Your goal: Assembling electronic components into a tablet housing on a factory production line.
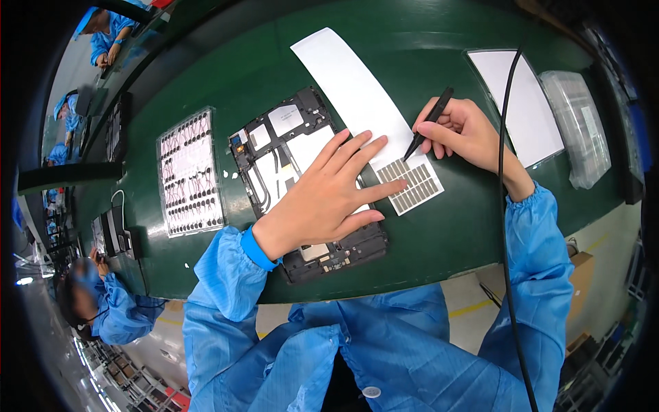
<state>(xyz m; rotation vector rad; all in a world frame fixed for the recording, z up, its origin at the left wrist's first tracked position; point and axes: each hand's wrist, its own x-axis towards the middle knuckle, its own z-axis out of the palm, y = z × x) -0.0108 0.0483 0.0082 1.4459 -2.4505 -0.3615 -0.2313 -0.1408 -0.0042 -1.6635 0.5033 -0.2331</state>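
My right hand (461, 132) is closed on a pair of black tweezers (423, 135), pointed down at a sheet of small grey-brown rectangular stickers (420, 191). The tips are at the top rows of these pieces; whether they grip one is too small to tell. My left hand (328, 189) lies open with its fingers spread, the fingertips on the white backing strip (350, 75) and the sticker rows. A blue band (258, 248) circles that wrist. Beneath the left hand is an opened black electronic device housing (298, 110) with white panels and cables, partly hidden.
A clear tray (192, 172) holds rows of small black round parts with thin wires. White paper (516, 103) and a clear plastic package (576, 130) lie at the right. A black cable (506, 240) crosses by my right arm. Co-workers (113, 302) sit at the left.
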